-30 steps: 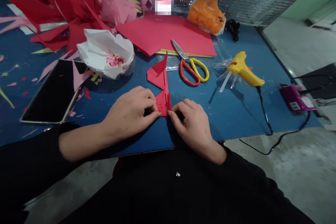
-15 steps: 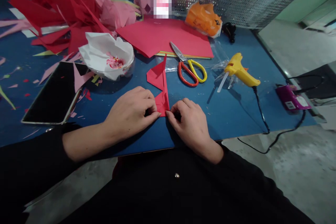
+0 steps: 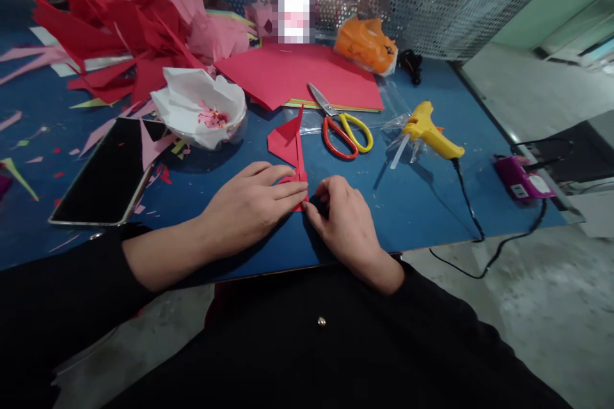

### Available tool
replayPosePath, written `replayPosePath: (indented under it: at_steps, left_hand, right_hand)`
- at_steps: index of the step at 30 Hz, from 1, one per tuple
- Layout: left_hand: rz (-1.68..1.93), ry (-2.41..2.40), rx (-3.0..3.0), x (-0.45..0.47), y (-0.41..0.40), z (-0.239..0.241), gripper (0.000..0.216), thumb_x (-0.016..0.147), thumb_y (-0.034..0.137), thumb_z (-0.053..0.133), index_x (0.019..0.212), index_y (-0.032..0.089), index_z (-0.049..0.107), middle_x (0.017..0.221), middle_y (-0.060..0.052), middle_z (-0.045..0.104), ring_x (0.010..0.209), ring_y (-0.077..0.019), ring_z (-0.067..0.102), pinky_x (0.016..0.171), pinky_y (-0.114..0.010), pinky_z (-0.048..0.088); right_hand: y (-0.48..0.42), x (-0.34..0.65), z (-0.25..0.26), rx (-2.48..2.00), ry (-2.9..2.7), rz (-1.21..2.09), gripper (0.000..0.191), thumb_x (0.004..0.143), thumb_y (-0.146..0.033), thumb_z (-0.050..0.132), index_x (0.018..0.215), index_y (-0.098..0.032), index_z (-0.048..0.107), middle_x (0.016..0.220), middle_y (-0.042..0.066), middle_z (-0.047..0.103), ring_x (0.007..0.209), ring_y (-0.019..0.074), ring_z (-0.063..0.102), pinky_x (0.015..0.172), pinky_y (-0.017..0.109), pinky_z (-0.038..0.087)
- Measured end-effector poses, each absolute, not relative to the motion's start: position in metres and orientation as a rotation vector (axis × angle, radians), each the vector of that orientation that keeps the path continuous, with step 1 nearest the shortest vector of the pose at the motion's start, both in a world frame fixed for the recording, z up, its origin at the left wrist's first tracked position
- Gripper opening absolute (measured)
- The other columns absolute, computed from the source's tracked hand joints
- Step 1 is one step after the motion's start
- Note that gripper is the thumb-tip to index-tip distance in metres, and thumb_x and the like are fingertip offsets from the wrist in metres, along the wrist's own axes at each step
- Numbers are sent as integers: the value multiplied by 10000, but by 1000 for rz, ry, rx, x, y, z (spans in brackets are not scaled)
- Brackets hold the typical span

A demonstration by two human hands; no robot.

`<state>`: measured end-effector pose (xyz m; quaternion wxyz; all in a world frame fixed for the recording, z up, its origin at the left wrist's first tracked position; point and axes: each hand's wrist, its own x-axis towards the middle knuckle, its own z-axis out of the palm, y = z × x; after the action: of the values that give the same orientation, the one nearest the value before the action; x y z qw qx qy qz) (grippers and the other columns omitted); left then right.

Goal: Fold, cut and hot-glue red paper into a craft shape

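Observation:
A folded piece of red paper [image 3: 289,142] lies on the blue table [image 3: 417,198], its far end sticking up. My left hand [image 3: 252,204] lies flat on its near end, fingers stretched out and pressing it down. My right hand [image 3: 343,220] sits just right of it with curled fingers pinching the paper's near corner. The near part of the paper is mostly hidden under both hands.
Red-and-yellow scissors [image 3: 341,124] and a yellow glue gun [image 3: 432,136] lie to the right. A stack of red sheets [image 3: 297,70], a bowl lined with white paper [image 3: 204,108], a phone [image 3: 108,172], paper scraps [image 3: 110,25], an orange bag [image 3: 365,45] and a purple power strip [image 3: 520,180] surround them.
My left hand's fingers have stretched out flat over the near end of the red paper, covering more of it. My right hand stays at the corner. The view shifted slightly.

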<state>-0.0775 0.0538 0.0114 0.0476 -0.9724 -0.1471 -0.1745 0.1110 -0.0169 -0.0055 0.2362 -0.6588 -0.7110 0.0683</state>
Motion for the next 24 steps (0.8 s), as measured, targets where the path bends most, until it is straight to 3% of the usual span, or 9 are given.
replayPosePath:
  at_steps: [9, 16, 20, 24]
  left_hand:
    - [-337, -410, -2946, -77, 47, 11, 398, 965, 115, 422, 1333, 81, 569, 1406, -103, 605, 1277, -292, 508, 1078, -445, 356]
    - [-309, -497, -3022, -78, 50, 13, 356, 971, 152, 445, 1283, 109, 610, 1349, -91, 647, 1246, -307, 517, 1065, -469, 378]
    - [-277, -565, -3100, -78, 50, 21, 357, 1004, 169, 424, 1319, 134, 588, 1368, -64, 639, 1265, -287, 500, 1069, -469, 388]
    - [-293, -655, -3144, -77, 51, 23, 356, 1013, 161, 409, 1318, 118, 589, 1337, -60, 659, 1267, -276, 501, 1082, -450, 388]
  right_hand:
    - [-15, 111, -7, -1786, -1972, 183, 84, 887, -228, 579, 932, -187, 521, 887, 66, 650, 778, 206, 599, 688, 341, 405]
    - [-22, 116, -2, -1742, -1952, 236, 77, 906, -217, 623, 947, -169, 577, 899, 77, 677, 798, 208, 631, 702, 338, 469]
    - [-36, 126, 0, -1531, -2097, 211, 252, 985, -222, 518, 1209, -142, 603, 1167, 137, 697, 1078, 247, 638, 900, 411, 520]
    - [-45, 131, -4, -1321, -2399, 103, 401, 1008, -222, 441, 1377, -105, 542, 1427, 151, 583, 1395, 282, 439, 1105, 493, 419]
